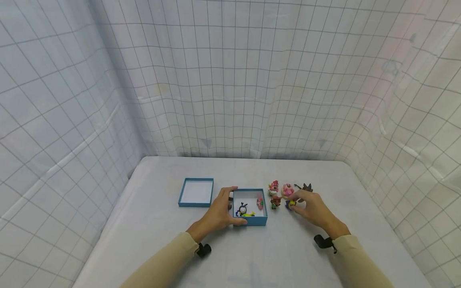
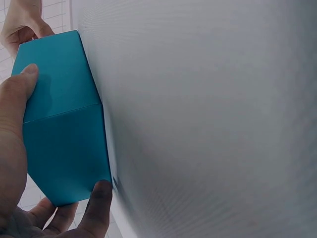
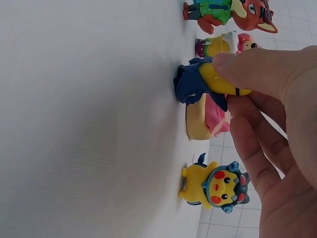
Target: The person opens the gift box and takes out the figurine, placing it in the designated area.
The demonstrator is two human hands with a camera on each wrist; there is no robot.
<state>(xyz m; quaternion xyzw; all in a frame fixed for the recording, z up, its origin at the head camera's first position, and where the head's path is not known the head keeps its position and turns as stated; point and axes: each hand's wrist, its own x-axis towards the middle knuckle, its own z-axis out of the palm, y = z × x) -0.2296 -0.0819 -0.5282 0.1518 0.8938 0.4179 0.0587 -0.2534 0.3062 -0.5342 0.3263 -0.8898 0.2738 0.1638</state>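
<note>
My left hand (image 1: pixel 219 212) grips the left end of a blue open-topped box (image 1: pixel 257 221), thumb along its front wall. Inside the white interior lie a dark-eared figurine (image 1: pixel 243 209), a yellow piece (image 1: pixel 249 215) and a pink-and-green figurine (image 1: pixel 260 203). To the right of the box, my right hand (image 1: pixel 315 208) pinches a yellow-and-blue minion figurine (image 3: pixel 190 84) between thumb and fingers. Its blue end is close to the tabletop in the right wrist view, and the fingers cover part of its yellow body.
Around the right hand stand a fox figurine (image 1: pixel 275 202), a red-hatted figurine (image 1: pixel 273 188), a pink bear figurine (image 1: pixel 288 190) and a yellow figurine in a dark hood (image 3: pixel 220 187). A blue-rimmed box lid (image 1: pixel 196 205) lies left of the box. White gridded sheets (image 1: pixel 223 100) enclose the table.
</note>
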